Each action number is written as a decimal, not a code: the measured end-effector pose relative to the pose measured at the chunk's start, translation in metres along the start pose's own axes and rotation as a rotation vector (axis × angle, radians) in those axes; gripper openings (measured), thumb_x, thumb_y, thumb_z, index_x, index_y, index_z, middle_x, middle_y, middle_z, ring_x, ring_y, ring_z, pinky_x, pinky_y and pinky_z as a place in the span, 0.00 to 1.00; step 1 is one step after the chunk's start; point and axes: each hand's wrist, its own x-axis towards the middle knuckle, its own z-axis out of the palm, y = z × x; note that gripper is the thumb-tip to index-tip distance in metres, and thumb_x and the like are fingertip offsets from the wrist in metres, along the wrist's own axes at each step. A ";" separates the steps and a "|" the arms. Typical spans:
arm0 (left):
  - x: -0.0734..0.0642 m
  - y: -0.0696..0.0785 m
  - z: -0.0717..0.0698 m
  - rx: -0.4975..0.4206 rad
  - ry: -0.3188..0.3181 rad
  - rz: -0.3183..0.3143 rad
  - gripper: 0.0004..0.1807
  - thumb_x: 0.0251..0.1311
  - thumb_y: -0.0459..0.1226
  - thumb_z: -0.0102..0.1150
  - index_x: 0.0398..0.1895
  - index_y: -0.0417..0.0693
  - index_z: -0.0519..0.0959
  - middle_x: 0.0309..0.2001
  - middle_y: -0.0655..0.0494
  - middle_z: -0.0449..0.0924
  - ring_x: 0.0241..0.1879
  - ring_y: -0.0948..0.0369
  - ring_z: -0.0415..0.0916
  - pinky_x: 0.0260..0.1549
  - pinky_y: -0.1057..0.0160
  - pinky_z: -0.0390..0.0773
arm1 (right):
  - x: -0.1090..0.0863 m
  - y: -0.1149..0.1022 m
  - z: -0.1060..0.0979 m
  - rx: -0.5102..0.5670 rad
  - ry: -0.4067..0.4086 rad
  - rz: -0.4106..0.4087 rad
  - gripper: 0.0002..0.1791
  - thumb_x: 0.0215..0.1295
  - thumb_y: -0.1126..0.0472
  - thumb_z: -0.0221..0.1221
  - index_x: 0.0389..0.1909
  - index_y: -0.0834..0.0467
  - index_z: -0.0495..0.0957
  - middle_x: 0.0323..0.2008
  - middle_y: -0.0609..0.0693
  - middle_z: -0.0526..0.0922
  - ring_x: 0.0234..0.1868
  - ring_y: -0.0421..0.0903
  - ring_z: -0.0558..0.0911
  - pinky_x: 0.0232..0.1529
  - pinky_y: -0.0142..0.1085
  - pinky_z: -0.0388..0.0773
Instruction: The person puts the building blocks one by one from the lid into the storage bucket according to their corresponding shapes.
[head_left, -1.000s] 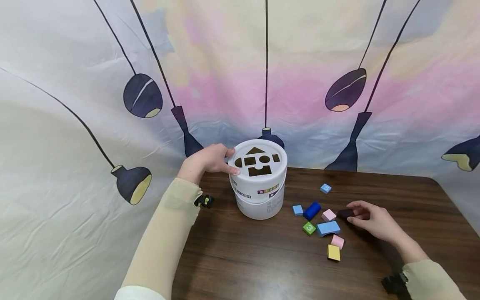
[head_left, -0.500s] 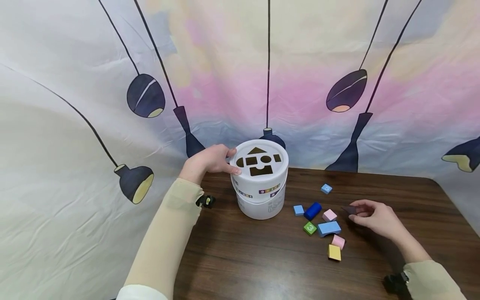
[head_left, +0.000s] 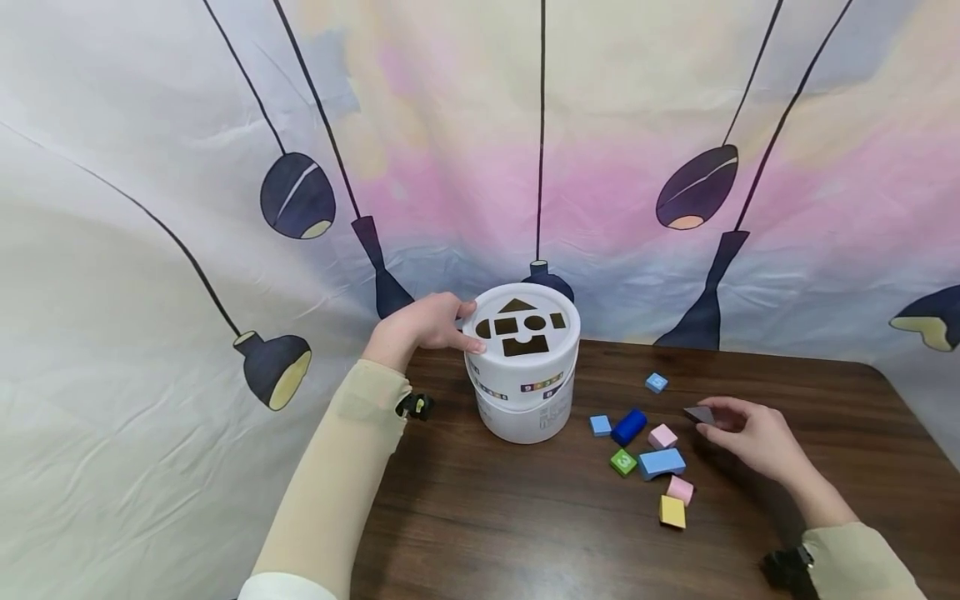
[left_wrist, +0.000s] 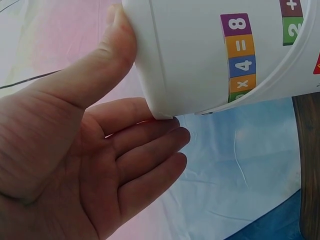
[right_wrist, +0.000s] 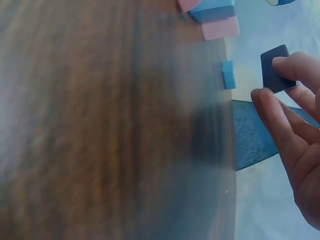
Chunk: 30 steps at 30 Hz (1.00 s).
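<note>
A white bucket [head_left: 525, 408] stands on the table, its lid [head_left: 491, 351] cut with shaped holes. My left hand [head_left: 427, 323] grips the lid's left edge; in the left wrist view the thumb [left_wrist: 112, 50] lies along one side and the index finger meets the rim, the other fingers being stretched out. Between thumb and fingertips my right hand [head_left: 759, 437] pinches a dark triangular block [right_wrist: 274, 70], raised over the table. To its left lie a pink block [head_left: 663, 436], a light blue arch-shaped block [head_left: 662, 463] and a dark blue cylinder [head_left: 628, 427].
On the wooden table [head_left: 525, 525] also lie a green number tile [head_left: 623, 462], a pink cylinder [head_left: 680, 490], a yellow block [head_left: 672, 512] and two light blue tiles, one [head_left: 600, 426] near the bucket and one [head_left: 656, 382] farther back. A lamp-patterned cloth [head_left: 615, 108] hangs behind.
My right hand has lifted the dark triangular block from the table and tilted it, so its flat face shows. The left hand stays on the lid. The head view has shifted slightly.
</note>
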 end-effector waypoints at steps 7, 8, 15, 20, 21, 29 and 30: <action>0.000 0.000 0.001 -0.012 0.005 0.002 0.49 0.65 0.54 0.76 0.82 0.45 0.65 0.78 0.43 0.67 0.78 0.46 0.62 0.73 0.46 0.68 | 0.012 -0.011 -0.001 0.009 0.100 -0.117 0.21 0.62 0.61 0.78 0.56 0.60 0.87 0.45 0.57 0.89 0.37 0.40 0.85 0.36 0.28 0.83; -0.001 0.000 0.001 -0.009 0.005 0.003 0.48 0.65 0.53 0.76 0.82 0.45 0.65 0.78 0.43 0.67 0.78 0.46 0.63 0.73 0.46 0.68 | 0.014 -0.012 -0.001 0.021 0.100 -0.119 0.21 0.63 0.62 0.77 0.56 0.60 0.87 0.45 0.58 0.89 0.37 0.39 0.85 0.36 0.27 0.83; -0.001 0.000 0.000 0.007 -0.001 0.011 0.49 0.65 0.54 0.75 0.82 0.45 0.64 0.78 0.42 0.67 0.78 0.45 0.62 0.73 0.46 0.67 | 0.022 -0.024 -0.002 0.064 0.083 -0.127 0.20 0.66 0.64 0.75 0.58 0.60 0.85 0.41 0.54 0.90 0.37 0.35 0.83 0.37 0.25 0.82; -0.001 -0.001 0.001 0.001 0.000 0.007 0.49 0.65 0.54 0.75 0.82 0.45 0.64 0.79 0.43 0.66 0.79 0.45 0.61 0.73 0.46 0.68 | 0.029 -0.036 -0.007 0.082 0.050 -0.152 0.19 0.68 0.64 0.74 0.58 0.60 0.84 0.42 0.53 0.91 0.38 0.36 0.85 0.37 0.27 0.83; -0.001 -0.001 0.001 0.002 0.001 0.008 0.48 0.65 0.54 0.75 0.82 0.45 0.64 0.79 0.43 0.66 0.79 0.45 0.62 0.73 0.46 0.68 | 0.030 -0.038 -0.009 0.080 0.042 -0.156 0.19 0.68 0.64 0.73 0.58 0.59 0.84 0.42 0.52 0.91 0.39 0.37 0.86 0.38 0.27 0.83; -0.002 0.000 0.000 -0.021 -0.004 -0.004 0.48 0.65 0.54 0.75 0.82 0.46 0.65 0.79 0.44 0.66 0.79 0.46 0.61 0.74 0.47 0.67 | 0.047 -0.058 -0.016 0.020 0.055 -0.235 0.19 0.68 0.64 0.74 0.59 0.57 0.86 0.46 0.53 0.90 0.41 0.48 0.88 0.40 0.26 0.83; -0.002 0.000 0.000 -0.021 -0.004 -0.005 0.48 0.65 0.54 0.75 0.82 0.46 0.65 0.79 0.43 0.66 0.79 0.46 0.61 0.74 0.46 0.67 | 0.050 -0.061 -0.017 0.012 0.061 -0.250 0.19 0.68 0.64 0.74 0.59 0.57 0.87 0.46 0.52 0.90 0.41 0.48 0.88 0.40 0.27 0.83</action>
